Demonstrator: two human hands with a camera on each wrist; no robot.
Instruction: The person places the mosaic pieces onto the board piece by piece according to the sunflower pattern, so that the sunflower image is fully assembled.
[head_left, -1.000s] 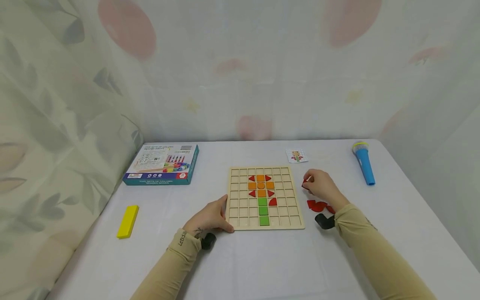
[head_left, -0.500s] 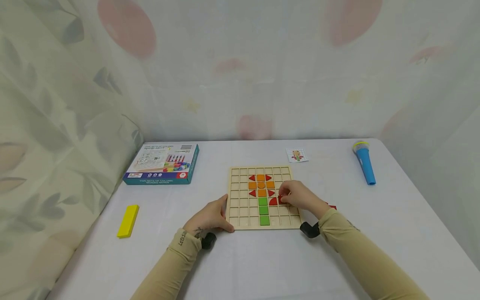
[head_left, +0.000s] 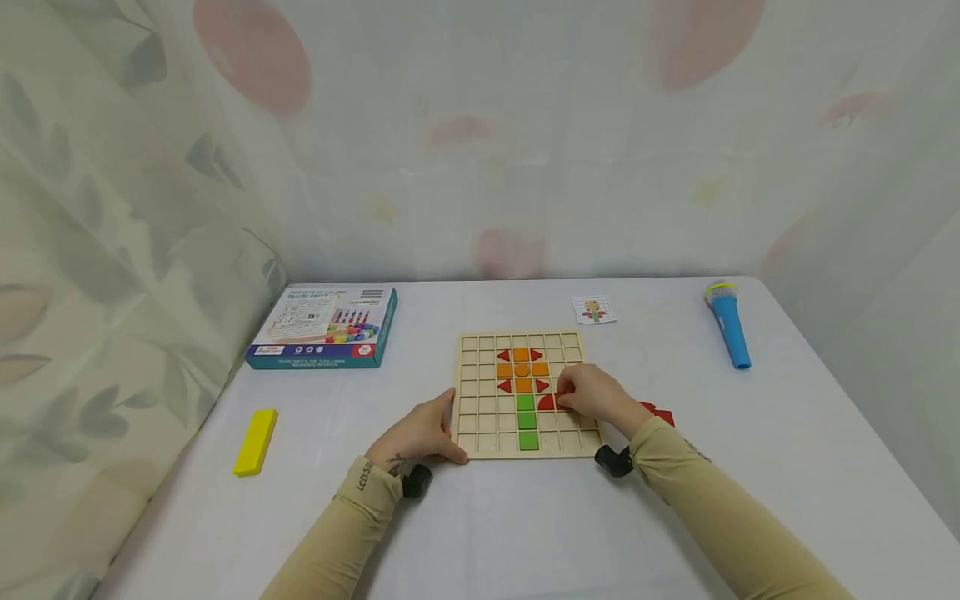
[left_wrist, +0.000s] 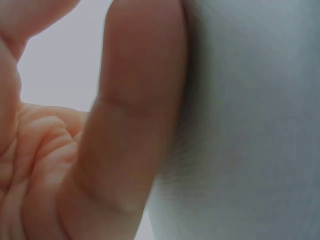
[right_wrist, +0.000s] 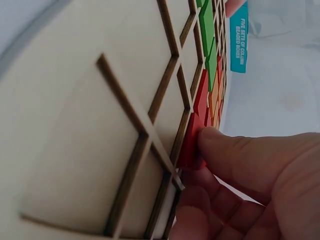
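Note:
A wooden grid board [head_left: 480,405] lies on the table with green squares [head_left: 527,421], orange pieces [head_left: 522,369] and red pieces set in its cells. My left hand [head_left: 420,432] rests at the board's left edge, its thumb against the near left corner. The left wrist view shows that thumb [left_wrist: 132,100] straight; the board is out of sight there. My right hand [head_left: 598,398] is over the board's right half and pinches a red piece [right_wrist: 189,142] between thumb and fingers, at a cell beside a red quarter-round piece [head_left: 546,402]. The fingers partly cover the held piece.
Loose red pieces [head_left: 662,413] lie right of the board, partly behind the right wrist. A small pattern card [head_left: 594,310] lies beyond the board, and a blue toy microphone [head_left: 731,330] at far right. At left are a boxed set [head_left: 322,327] and a yellow block [head_left: 256,442].
My right hand has moved left from beside the loose pieces onto the board, carrying a red piece to a cell. It has shifted little in the last half second. My left hand stays put.

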